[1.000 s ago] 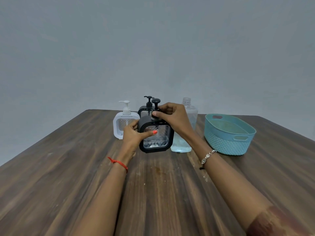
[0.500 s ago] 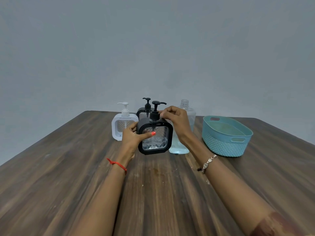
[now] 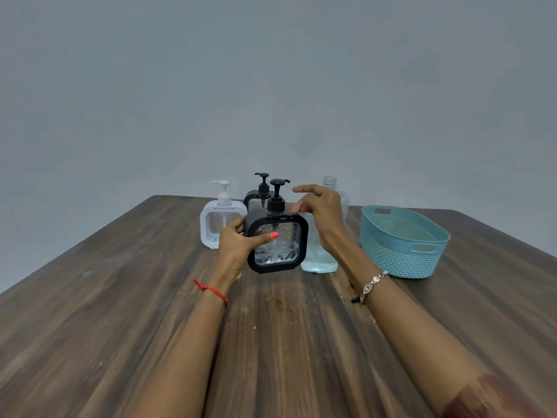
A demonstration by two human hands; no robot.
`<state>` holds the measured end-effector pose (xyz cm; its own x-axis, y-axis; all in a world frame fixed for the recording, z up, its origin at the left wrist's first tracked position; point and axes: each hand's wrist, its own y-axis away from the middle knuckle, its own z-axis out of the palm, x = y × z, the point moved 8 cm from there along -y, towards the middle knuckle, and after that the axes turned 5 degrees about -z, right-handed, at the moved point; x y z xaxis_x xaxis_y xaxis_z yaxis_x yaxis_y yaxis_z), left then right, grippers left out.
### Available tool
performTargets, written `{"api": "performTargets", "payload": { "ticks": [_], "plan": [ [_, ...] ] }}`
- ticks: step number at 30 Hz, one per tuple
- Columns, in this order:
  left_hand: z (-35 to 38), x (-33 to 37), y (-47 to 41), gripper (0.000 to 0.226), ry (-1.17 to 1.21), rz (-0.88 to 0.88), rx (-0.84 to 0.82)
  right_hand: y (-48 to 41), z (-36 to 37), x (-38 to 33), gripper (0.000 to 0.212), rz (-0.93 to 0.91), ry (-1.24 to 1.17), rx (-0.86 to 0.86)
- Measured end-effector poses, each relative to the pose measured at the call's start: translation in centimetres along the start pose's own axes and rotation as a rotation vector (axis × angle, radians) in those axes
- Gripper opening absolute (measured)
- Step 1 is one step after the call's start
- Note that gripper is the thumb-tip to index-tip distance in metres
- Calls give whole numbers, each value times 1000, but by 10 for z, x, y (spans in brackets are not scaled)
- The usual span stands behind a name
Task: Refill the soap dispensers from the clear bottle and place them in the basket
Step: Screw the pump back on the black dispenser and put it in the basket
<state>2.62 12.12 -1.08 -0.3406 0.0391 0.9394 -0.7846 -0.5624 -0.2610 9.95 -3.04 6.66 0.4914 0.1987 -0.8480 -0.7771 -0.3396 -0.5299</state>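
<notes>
Gripping the front black dispenser [image 3: 283, 251] is the left hand [image 3: 235, 243], right hand [image 3: 322, 215] loose-fingered beside its pump, half-hiding the clear bottle [image 3: 319, 261]; rear black dispenser [image 3: 256, 202] mostly blocked.

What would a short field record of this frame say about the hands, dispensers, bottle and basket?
Left: left hand grips the black square soap dispenser with a clear window, thumb on the window
Right: right hand open beside its black pump, holding nothing
Behind: white square soap dispenser and second black dispenser, pumps on, standing on the brown wooden table
Bottle: clear plastic bottle, uncapped, partly full, behind the right hand
Basket: teal plastic basket at the right, no dispenser in it
</notes>
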Motion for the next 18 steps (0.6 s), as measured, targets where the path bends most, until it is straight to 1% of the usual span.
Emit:
{"api": "performTargets", "payload": {
  "ticks": [3, 7, 10, 13, 15, 17, 18],
  "plan": [
    [1, 0, 0, 45, -6, 5, -6, -2, 7, 2, 31, -15, 30, -85],
    [2, 1, 1, 45, 2, 10, -13, -5, 21, 11, 35, 47, 40, -259],
    [3, 0, 1, 49, -24, 8, -25, -7, 20, 14, 39, 60, 187, -261],
    [5, -3, 1, 50, -18, -6, -35, -5, 26, 12, 34, 13, 302, -292],
    [4, -2, 1, 48, -16, -5, -33, -5, 28, 13, 36, 21, 322, -334],
    [3, -2, 1, 49, -21, -3, -34, -5, 29, 13, 29, 65, 289, -396],
    [3, -2, 1, 50, -27, -4, -34, -6, 27, 13, 28, 83, 282, -394]
  ]
}}
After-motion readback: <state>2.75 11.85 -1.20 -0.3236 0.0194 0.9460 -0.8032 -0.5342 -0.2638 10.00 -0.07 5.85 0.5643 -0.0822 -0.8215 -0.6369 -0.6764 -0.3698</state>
